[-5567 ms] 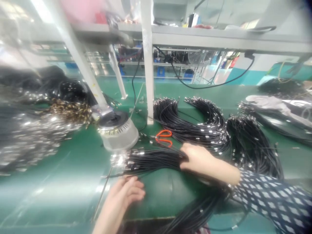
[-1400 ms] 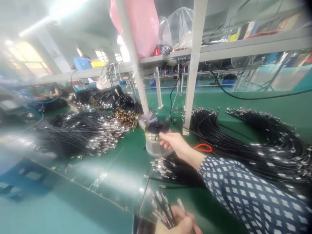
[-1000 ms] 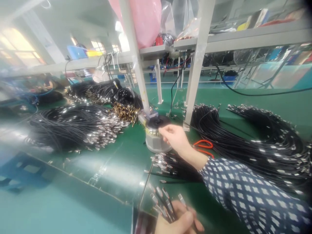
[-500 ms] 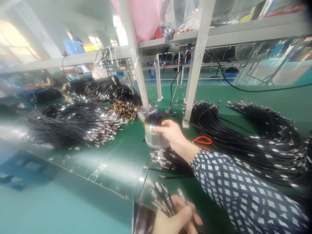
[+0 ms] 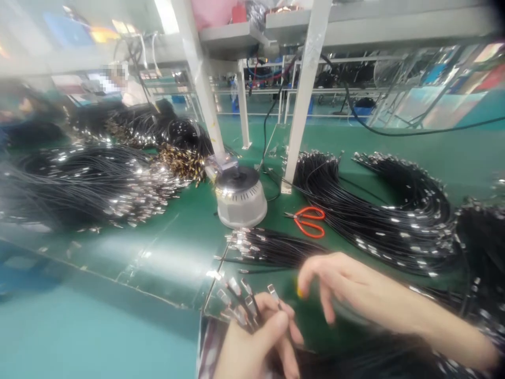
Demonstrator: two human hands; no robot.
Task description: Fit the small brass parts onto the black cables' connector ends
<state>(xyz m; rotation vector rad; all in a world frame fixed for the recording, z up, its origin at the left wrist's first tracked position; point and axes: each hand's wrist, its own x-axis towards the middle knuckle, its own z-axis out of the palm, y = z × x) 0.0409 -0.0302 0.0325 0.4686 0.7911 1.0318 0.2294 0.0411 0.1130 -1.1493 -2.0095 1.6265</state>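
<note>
- We note a green bench (image 5: 169,237), worn along its edge, with a pale band of reflected light across its surface.
- We find a blue-green floor (image 5: 102,326) at lower left.
- We record white posts (image 5: 303,105) standing on the bench beneath a pale shelf (image 5: 394,23).
- Behind, we observe white rails (image 5: 335,91) and a blue bin (image 5: 363,111).
- At upper left we see bright light; blur hides its source.

Orange-handled scissors (image 5: 309,210) lie flat; a white post (image 5: 306,95) stands behind.
</note>
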